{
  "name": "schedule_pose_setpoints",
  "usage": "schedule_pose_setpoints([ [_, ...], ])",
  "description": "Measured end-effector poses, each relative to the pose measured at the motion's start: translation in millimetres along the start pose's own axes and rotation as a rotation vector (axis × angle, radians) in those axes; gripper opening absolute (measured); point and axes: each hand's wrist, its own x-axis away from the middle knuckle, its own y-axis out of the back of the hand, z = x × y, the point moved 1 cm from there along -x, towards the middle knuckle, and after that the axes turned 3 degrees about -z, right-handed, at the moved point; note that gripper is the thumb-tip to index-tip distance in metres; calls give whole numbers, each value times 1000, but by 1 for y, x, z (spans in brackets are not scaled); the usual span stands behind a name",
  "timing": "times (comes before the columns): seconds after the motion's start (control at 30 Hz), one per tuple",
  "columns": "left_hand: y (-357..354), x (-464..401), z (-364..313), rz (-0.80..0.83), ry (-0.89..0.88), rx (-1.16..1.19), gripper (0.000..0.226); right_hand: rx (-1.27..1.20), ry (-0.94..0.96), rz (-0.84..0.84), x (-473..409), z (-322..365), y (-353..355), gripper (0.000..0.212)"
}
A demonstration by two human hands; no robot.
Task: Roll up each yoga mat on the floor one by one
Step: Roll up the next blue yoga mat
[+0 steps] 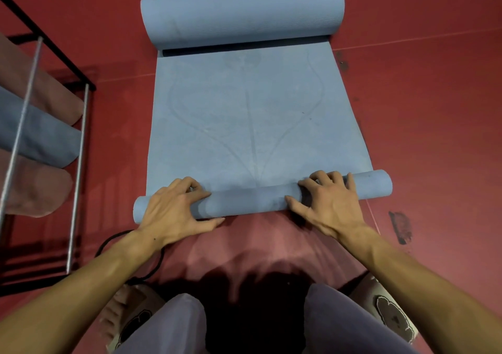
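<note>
One soft blue foam yoga mat (250, 114) lies on the red floor (423, 109), rolled at both ends. Two hands, left hand (173, 207) and right hand (330, 200), grip its near roll. Three rolled mats (40, 133) sit left of them.

A blue yoga mat (252, 114), rolled at both ends, is spread on the red floor (423, 109); a black cord (114, 241) is looped nearby.

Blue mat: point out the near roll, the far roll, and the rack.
near roll (250, 200), head view, bare middle between hands
far roll (241, 14), head view, top surface
rack (78, 163), head view, front metal post
</note>
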Motion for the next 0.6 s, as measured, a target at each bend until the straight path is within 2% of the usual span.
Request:
schedule_pose_setpoints([
  [0.17, -2, -2, -3, -4, -3, -45, 68, 55, 16, -31, -3, 1, -1, 90],
  [0.43, -13, -14, 16, -8, -90, -157, 68, 96, 67, -46, -10, -11, -8, 77],
  [0.6, -9, -23, 14, 19, -67, -170, 70, 109, 60, -47, -17, -11, -11, 73],
])
